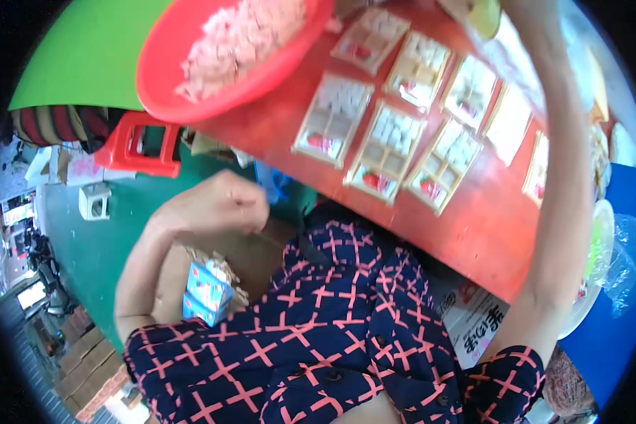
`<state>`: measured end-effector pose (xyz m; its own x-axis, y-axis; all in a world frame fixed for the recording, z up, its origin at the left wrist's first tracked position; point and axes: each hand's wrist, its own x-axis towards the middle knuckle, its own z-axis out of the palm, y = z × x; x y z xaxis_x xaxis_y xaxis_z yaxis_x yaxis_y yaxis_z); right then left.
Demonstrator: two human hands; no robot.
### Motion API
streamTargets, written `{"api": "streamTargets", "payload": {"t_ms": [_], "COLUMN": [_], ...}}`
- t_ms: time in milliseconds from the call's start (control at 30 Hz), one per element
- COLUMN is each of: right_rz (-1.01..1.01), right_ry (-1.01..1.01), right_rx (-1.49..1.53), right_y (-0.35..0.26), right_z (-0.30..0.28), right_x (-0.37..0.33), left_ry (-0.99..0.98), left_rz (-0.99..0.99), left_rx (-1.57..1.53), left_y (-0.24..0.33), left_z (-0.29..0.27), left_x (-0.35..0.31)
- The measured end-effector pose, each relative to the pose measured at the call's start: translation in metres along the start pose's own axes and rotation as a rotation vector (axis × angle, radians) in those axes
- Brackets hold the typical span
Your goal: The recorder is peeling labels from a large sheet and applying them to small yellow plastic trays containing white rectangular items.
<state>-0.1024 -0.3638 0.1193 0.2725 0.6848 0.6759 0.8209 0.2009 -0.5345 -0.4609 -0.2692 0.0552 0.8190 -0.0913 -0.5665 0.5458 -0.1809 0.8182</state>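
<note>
My left hand (230,201) is closed in a fist beside the table's near edge, over a brown box. Its folded fingers hide whatever may be inside. My right forearm (569,177) reaches far across the right side of the table, and its hand lies beyond the upper edge of the picture. Several shallow compartment trays (387,145) lie in rows on the red table (466,233). They hold pale pieces at one end and a packet with a red strawberry picture at the other; some middle compartments look bare. Next to my right wrist is whitish plastic wrapping (512,60).
A large red basin (155,78) heaped with pale pink pieces (237,46) stands at the far left. Below it is a red stool (145,145). Blue-and-white cartons (206,293) sit in the brown box (251,247). A pale bowl (592,283) stands at right on a blue surface.
</note>
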Motion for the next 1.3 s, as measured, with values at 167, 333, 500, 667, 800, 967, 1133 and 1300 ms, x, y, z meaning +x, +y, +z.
{"api": "streamTargets", "payload": {"t_ms": [167, 333, 500, 667, 800, 967, 1133, 1300], "right_rz": [0.143, 0.066, 0.12, -0.05, 0.019, 0.206, 0.299, 0.291], "right_ry": [-0.05, -0.025, -0.018, 0.025, -0.052, -0.194, -0.137, -0.124], "right_rx": [0.132, 0.059, 0.071, -0.086, 0.027, 0.54, 0.652, 0.636], "right_y": [0.006, -0.003, -0.022, -0.027, -0.017, -0.004, 0.003, 0.006], "right_z": [0.006, 0.004, 0.004, 0.0, -0.001, -0.008, 0.003, 0.004], "right_x": [-0.001, -0.008, -0.006, -0.006, -0.005, -0.013, -0.019, -0.021], "left_ry": [1.248, 1.627, 1.305, 1.217, 1.078, 0.982, 0.744, 0.593], "left_rz": [0.81, 1.002, 0.864, 0.932, 0.794, 0.874, 0.76, 0.653], "left_rx": [0.386, 0.857, 0.775, 0.449, 0.411, 0.413, 0.166, -0.048], "left_y": [0.076, 0.129, 0.147, 0.145, 0.142, 0.144, 0.15, 0.154], "left_z": [-0.018, -0.037, -0.047, -0.05, -0.048, -0.049, -0.052, -0.051], "left_x": [0.05, 0.103, 0.125, 0.123, 0.116, 0.114, 0.111, 0.109]}}
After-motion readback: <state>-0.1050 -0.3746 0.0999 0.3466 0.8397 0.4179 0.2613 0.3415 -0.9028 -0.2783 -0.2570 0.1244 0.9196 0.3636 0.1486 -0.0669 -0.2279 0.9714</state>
